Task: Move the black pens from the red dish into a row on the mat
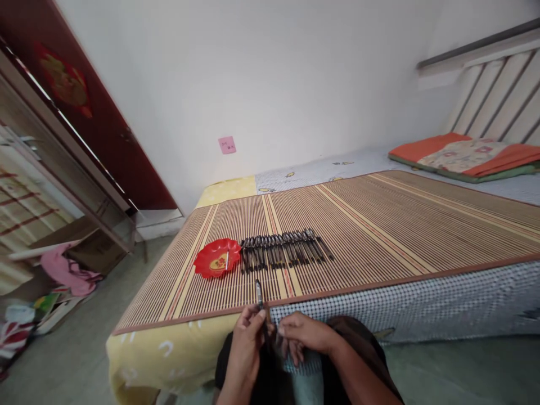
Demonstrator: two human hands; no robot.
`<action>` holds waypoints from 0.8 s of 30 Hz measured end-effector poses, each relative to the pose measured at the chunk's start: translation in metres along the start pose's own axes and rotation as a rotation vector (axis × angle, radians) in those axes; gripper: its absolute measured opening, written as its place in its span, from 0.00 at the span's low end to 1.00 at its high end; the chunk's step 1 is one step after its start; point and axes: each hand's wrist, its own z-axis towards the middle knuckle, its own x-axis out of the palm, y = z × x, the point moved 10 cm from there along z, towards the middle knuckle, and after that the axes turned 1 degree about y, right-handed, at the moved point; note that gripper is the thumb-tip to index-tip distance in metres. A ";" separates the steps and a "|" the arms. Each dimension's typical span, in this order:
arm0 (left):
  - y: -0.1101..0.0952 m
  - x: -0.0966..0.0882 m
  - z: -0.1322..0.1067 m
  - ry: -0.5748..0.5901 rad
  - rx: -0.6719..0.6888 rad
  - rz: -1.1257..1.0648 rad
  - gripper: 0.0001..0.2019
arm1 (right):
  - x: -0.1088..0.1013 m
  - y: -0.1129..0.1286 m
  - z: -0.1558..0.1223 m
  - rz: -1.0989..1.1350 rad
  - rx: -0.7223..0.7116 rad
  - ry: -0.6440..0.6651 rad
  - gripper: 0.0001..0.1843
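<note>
My left hand [248, 343] and my right hand [304, 335] meet at the near edge of the bed, both closed round a dark pen [259, 295] that sticks up and away from them. A row of several dark pens [283, 251] lies side by side on the striped bamboo mat [379, 225], just beyond my hands. To the left of the row sits a red scalloped plate [216, 258] with a small white stick in it.
The mat covers a bed with a yellow and checked sheet [169, 349]. An orange folded cushion [464, 156] lies at the far right by the headboard. A mirrored wardrobe and a pile of clothes [67, 270] stand at the left. A pink note [226, 144] is on the wall.
</note>
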 end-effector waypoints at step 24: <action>0.070 0.021 -0.024 0.237 -0.041 0.289 0.24 | -0.089 0.037 -0.057 0.325 -0.463 -0.780 0.21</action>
